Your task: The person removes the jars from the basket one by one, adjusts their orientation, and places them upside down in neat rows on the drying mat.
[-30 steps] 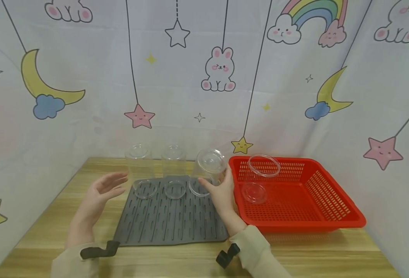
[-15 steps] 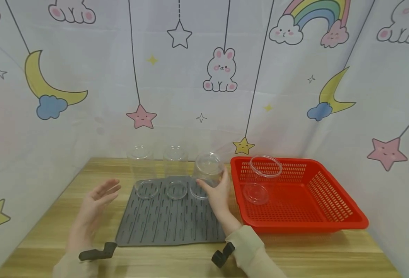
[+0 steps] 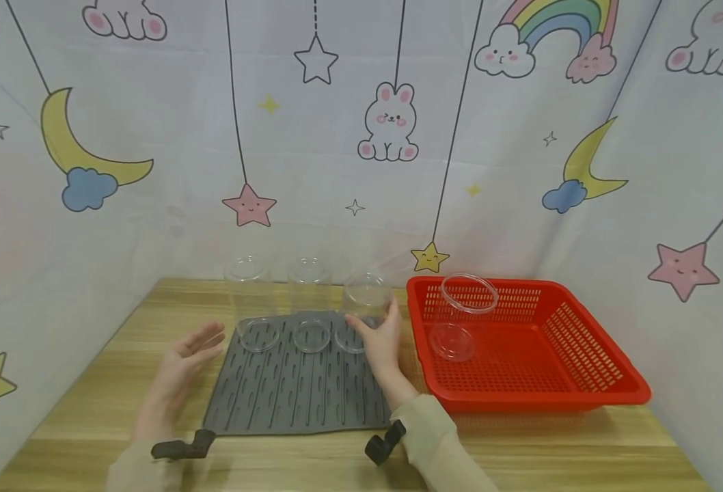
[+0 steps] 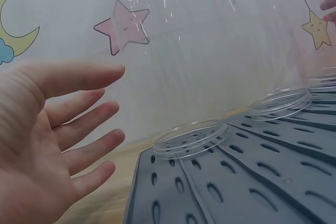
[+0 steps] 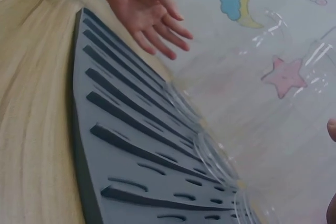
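Note:
Three clear plastic cups stand upside down in a row along the back of a grey ribbed drying mat (image 3: 294, 403). My right hand (image 3: 381, 342) grips the right-hand cup (image 3: 364, 290), thumb at its front and fingers round its right side. That cup's rim sits at the mat's surface. The middle cup (image 3: 309, 290) and the left cup (image 3: 249, 290) stand by themselves. Left of the mat, my left hand (image 3: 186, 352) is raised with fingers extended and nothing in it. In the left wrist view its fingertips are apart from the left cup's rim (image 4: 190, 139).
A red plastic basket (image 3: 534, 396) with slotted walls stands right of the mat. Inside, at its left end, is another clear cup (image 3: 452, 342), mouth up. A patterned cloth (image 3: 312, 137) hangs behind the wooden table (image 3: 294, 465).
The cup in my right hand has come down from a tilt and now stands straight on the mat. My left hand has shifted slightly, first away from the mat, then back towards it.

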Demonstrator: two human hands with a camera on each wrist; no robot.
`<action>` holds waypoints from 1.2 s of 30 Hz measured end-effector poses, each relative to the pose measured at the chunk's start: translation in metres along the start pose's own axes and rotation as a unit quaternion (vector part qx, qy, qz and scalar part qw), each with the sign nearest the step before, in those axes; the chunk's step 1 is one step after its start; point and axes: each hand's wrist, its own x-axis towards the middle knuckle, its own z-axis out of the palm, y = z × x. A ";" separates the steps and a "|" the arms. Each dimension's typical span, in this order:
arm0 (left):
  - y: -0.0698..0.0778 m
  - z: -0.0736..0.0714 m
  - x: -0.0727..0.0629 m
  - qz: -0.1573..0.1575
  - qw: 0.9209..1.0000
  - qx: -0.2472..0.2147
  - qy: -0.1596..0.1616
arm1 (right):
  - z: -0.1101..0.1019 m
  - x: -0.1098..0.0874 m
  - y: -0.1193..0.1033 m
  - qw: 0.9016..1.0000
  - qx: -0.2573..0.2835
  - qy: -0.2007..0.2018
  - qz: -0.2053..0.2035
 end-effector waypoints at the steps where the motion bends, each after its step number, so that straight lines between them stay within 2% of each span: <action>1: -0.002 0.001 0.001 -0.002 1.000 0.004 0.001 | 0.001 0.000 0.000 1.000 -0.004 -0.001 0.005; 14: -0.007 0.006 0.005 -0.069 0.995 0.074 0.021 | 0.009 0.005 0.004 0.999 -0.034 -0.018 0.007; 22: -0.009 0.006 0.005 -0.069 0.995 0.062 0.045 | 0.009 0.004 0.003 0.999 -0.031 -0.015 0.011; 28: -0.009 0.005 0.004 -0.073 0.995 0.053 0.045 | 0.006 -0.014 -0.008 1.000 -0.020 -0.010 -0.002; 33: -0.009 0.004 0.004 -0.069 0.995 0.049 0.042 | 0.000 -0.033 -0.030 0.999 -0.017 -0.037 -0.029; 36: -0.009 0.003 0.004 -0.059 0.997 0.038 0.042 | -0.007 -0.040 -0.047 0.996 -0.030 -0.078 -0.038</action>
